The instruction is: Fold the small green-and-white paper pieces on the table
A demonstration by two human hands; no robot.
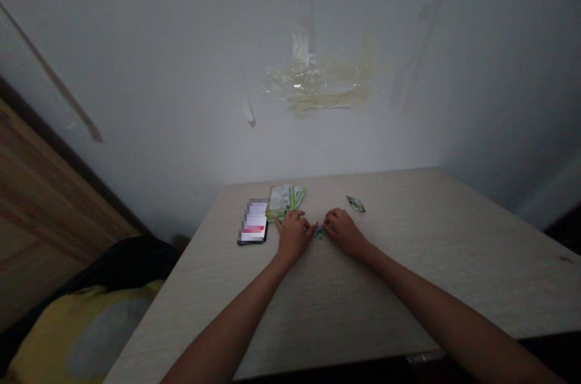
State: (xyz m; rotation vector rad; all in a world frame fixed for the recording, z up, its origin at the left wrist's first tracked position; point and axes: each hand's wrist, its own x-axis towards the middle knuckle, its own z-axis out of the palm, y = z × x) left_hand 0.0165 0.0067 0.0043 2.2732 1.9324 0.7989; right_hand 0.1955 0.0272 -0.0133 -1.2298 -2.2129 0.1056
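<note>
My left hand (294, 231) and my right hand (345, 231) rest close together over the table, fingers curled. Between their fingertips is a small green-and-blue piece (319, 232), perhaps a folded packet, too small to make out; both hands pinch at its sides. A stack of flat green-and-white packets (282, 198) lies just beyond my left hand, whose fingers partly cover its near edge. Past my right hand, a small folded green packet (356, 204) lies on its own.
A phone (255, 230) with a lit screen lies left of the stack. The pale wooden table (363, 317) meets a white wall (181, 69) with peeling tape (313, 91). Beyond the table's left edge are a yellow-and-grey cushion-like thing (54, 335) and wooden boards (36, 178).
</note>
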